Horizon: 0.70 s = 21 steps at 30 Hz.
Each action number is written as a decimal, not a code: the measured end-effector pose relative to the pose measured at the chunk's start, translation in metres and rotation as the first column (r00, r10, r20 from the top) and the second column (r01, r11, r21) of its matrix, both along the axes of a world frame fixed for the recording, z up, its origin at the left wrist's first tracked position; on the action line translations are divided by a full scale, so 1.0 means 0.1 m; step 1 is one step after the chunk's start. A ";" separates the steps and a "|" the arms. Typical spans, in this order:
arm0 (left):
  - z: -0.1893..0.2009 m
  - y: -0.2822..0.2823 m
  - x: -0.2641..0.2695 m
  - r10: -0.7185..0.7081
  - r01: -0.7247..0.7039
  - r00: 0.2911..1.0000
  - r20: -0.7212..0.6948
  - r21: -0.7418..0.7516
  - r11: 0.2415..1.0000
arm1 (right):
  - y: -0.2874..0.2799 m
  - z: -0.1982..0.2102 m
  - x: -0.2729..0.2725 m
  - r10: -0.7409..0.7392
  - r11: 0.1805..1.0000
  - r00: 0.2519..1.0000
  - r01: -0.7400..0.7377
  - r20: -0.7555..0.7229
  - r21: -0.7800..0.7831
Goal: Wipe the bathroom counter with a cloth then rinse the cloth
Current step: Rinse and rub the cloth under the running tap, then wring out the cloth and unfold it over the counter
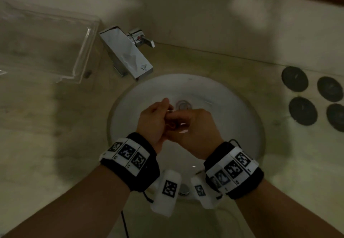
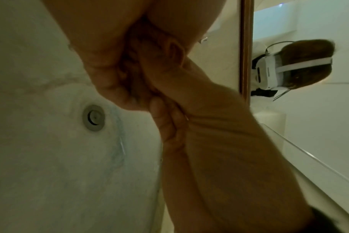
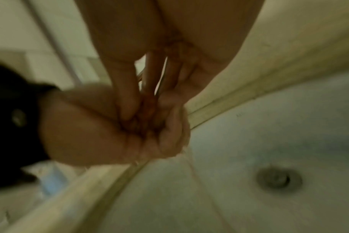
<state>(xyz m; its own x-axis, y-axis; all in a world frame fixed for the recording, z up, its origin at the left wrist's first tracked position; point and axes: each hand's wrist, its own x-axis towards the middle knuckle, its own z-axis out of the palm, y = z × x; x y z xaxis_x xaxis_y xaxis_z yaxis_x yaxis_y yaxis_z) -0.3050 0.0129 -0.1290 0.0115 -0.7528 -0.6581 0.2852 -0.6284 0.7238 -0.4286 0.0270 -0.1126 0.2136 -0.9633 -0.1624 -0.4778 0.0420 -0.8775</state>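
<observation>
Both hands are clasped together over the white sink basin (image 1: 232,111). A small orange cloth (image 1: 172,126) is bunched between them, mostly hidden by fingers. My left hand (image 1: 154,120) curls round it from the left and my right hand (image 1: 195,128) wraps it from the right. The left wrist view shows the cloth (image 2: 133,66) squeezed in the left hand (image 2: 110,75), with the right hand (image 2: 209,118) pressed against it. The right wrist view is blurred; the right hand's fingers (image 3: 130,78) dig into the cloth (image 3: 147,108) against the left hand (image 3: 90,134).
The drain (image 1: 183,104) lies just beyond the hands. A chrome faucet (image 1: 128,51) stands at the back left of the basin, with no stream visible. A clear tray (image 1: 46,42) sits on the counter to the left. Several black round discs (image 1: 301,96) lie on the right.
</observation>
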 end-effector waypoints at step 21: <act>0.08 0.32 -0.36 -0.208 0.219 0.909 0.360 0.011 0.976 | 0.50 0.10 -0.53 -0.342 0.920 0.938 0.323 0.055 0.222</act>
